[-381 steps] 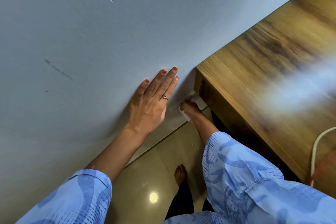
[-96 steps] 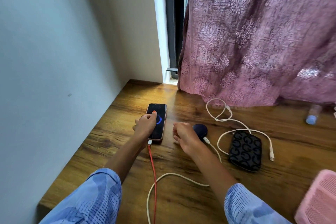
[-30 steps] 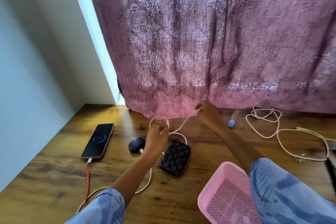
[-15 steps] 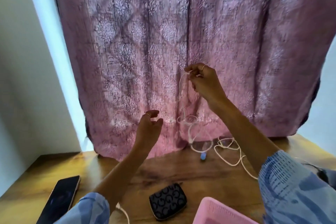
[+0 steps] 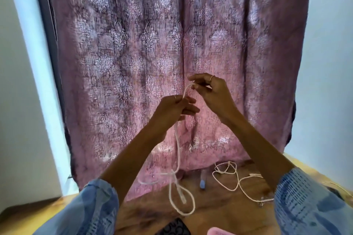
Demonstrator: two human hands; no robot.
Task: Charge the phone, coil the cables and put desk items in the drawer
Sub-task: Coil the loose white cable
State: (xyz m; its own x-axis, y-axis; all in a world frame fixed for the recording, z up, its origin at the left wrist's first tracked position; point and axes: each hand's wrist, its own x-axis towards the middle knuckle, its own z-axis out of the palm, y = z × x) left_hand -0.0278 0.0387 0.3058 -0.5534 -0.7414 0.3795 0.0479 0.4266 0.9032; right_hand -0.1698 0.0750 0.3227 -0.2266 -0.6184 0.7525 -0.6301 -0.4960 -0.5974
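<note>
I hold a white cable (image 5: pixel 178 150) up in front of the pink curtain. My right hand (image 5: pixel 209 93) pinches its upper end between thumb and fingertips. A little lower, my left hand (image 5: pixel 174 109) grips the same cable, and the rest hangs down from it in a knotted loop above the wooden desk (image 5: pixel 219 202). A second white cable (image 5: pixel 232 177) lies tangled on the desk at the right. The phone is out of view.
The pink patterned curtain (image 5: pixel 152 63) hangs behind the desk, with pale walls on both sides. A black patterned pouch (image 5: pixel 174 228) and the edge of a pink basket (image 5: pixel 215 232) show at the bottom. A small blue-capped item (image 5: pixel 202 182) stands near the curtain's hem.
My left hand has risen and taken hold of the cable just under my right hand. The view tilted up, so the phone left the frame.
</note>
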